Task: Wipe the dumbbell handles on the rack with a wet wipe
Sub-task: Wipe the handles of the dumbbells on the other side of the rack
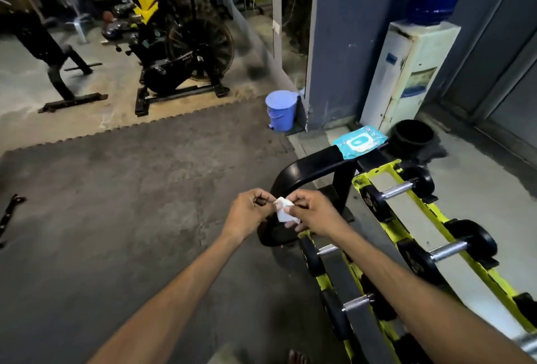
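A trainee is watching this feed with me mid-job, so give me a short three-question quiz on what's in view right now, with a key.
1. True or false: the left hand and the right hand both pinch the wet wipe.
2. Where does the wipe packet lie? A) on the floor; B) on top of the rack's black end frame; C) on the water dispenser.
3. Fill in: the lidded bin beside the grey pillar is ____ in colour.
Key: 1 true; 2 B; 3 blue.
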`<state>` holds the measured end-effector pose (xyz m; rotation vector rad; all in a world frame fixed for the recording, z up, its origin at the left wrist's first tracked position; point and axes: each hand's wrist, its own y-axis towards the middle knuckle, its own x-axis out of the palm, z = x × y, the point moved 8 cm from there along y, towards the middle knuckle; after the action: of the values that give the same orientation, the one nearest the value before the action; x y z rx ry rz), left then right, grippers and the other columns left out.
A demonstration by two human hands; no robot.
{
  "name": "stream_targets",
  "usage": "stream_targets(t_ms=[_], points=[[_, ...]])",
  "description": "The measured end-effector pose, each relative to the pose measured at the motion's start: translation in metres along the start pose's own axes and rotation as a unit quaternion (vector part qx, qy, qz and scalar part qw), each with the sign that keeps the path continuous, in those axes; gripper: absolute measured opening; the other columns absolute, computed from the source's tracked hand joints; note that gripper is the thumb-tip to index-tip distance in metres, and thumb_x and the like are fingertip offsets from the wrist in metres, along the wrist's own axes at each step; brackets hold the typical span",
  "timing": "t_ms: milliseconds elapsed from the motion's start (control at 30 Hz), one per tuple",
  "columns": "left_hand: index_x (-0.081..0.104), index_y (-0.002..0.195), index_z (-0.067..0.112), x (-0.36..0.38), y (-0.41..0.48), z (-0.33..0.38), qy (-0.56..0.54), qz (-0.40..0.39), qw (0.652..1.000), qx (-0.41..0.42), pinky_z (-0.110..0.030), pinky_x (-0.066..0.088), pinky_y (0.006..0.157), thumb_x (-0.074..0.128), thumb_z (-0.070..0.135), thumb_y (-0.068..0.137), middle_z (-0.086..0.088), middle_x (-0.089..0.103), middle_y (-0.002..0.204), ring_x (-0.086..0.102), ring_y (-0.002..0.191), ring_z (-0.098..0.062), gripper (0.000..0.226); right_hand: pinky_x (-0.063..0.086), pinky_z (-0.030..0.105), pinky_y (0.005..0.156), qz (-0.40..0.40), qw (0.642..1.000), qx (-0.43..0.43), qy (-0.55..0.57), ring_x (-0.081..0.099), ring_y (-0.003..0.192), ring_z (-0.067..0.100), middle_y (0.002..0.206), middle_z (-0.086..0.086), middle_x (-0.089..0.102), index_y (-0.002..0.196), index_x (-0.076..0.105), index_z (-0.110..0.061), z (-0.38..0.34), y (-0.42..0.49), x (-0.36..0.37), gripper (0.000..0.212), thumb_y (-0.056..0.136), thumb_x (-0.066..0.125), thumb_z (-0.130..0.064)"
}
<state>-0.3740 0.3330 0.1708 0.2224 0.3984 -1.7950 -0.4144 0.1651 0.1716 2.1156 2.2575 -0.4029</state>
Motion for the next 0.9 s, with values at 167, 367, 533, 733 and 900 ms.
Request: stream_targets(t_ms=[167, 367, 533, 733, 900], points=[[0.076, 0.089, 0.018, 0.009, 0.1, -0.019, 0.011, -0.038, 0.999, -0.019, -0.038, 0.057, 0.073, 0.077, 0.02, 0.094, -0.01, 0.078, 0.084, 0.069, 0.074, -0.018, 0.006, 0.06, 0.036, 0.058, 0.083, 0.996, 0.029, -0.018, 0.069, 0.081, 0.018, 0.093, 0.004, 0.073, 0.097, 0.075, -0.024, 0.036, 0.074, -0.044, 0.009, 0.095, 0.069, -0.018], [0.073, 0.087, 0.024, 0.056, 0.208, -0.075, 0.057, -0.158, 0.985, -0.038, -0.035, 0.057, 0.068, 0.074, 0.015, 0.096, 0.007, 0.073, 0.072, 0.069, 0.068, -0.007, 0.013, 0.052, 0.031, 0.052, 0.191, 0.978, 0.082, 0.009, 0.062, 0.068, 0.008, 0.078, -0.003, 0.07, 0.09, 0.075, -0.018, 0.108, 0.136, -0.075, 0.009, 0.091, 0.07, -0.025], [0.072, 0.086, 0.026, 0.098, 0.259, -0.117, 0.116, -0.287, 0.948, -0.072, -0.038, 0.058, 0.072, 0.076, 0.02, 0.096, 0.003, 0.075, 0.081, 0.073, 0.079, -0.015, 0.012, 0.051, 0.036, 0.052, 0.274, 0.941, 0.192, 0.057, 0.066, 0.053, 0.019, 0.069, 0.001, 0.068, 0.087, 0.065, -0.018, 0.178, 0.149, -0.08, 0.011, 0.093, 0.07, -0.011], [0.076, 0.084, 0.034, 0.148, 0.277, -0.162, 0.184, -0.387, 0.899, -0.087, -0.032, 0.059, 0.079, 0.08, 0.033, 0.087, 0.011, 0.076, 0.083, 0.073, 0.087, -0.011, 0.005, 0.055, 0.04, 0.046, 0.352, 0.894, 0.276, 0.024, 0.069, 0.053, 0.028, 0.086, 0.005, 0.068, 0.105, 0.065, -0.023, 0.256, 0.131, -0.091, 0.014, 0.095, 0.068, -0.012], [0.077, 0.108, 0.019, 0.197, 0.265, -0.218, 0.26, -0.436, 0.86, -0.056, -0.006, 0.045, 0.075, 0.08, 0.023, 0.091, 0.009, 0.076, 0.094, 0.069, 0.087, 0.006, 0.018, 0.054, 0.031, 0.065, 0.362, 0.881, 0.291, -0.083, 0.064, 0.066, 0.013, 0.089, -0.003, 0.072, 0.106, 0.072, -0.028, 0.33, 0.119, -0.1, 0.036, 0.088, 0.06, 0.0]])
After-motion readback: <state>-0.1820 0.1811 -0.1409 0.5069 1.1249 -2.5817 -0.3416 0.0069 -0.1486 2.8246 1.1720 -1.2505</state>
